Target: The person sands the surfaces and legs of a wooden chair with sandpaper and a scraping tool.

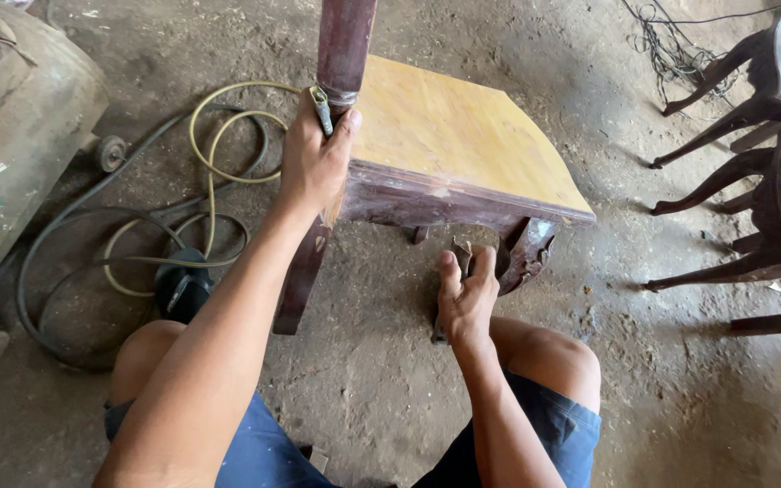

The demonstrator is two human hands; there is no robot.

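Observation:
A dark-stained wooden chair [449, 185] with a bare yellow plywood seat [449, 126] stands on the dusty floor in front of me. My left hand [314, 163] grips the chair's back post [343, 41] at seat level, with a small metal tool [322, 110] pressed against the post under the fingers. My right hand [465, 294] is lower down, by the carved front leg [526, 253], and holds a small folded brown piece, apparently sandpaper [461, 251]. My knees and blue shorts fill the bottom of the view.
Yellow and black hoses [214, 145] coil on the floor at the left beside a black object [181, 285]. A large dirty tank on wheels [11, 136] stands at the far left. Dark chair frames [752, 172] and tangled wire [671, 45] are at the right.

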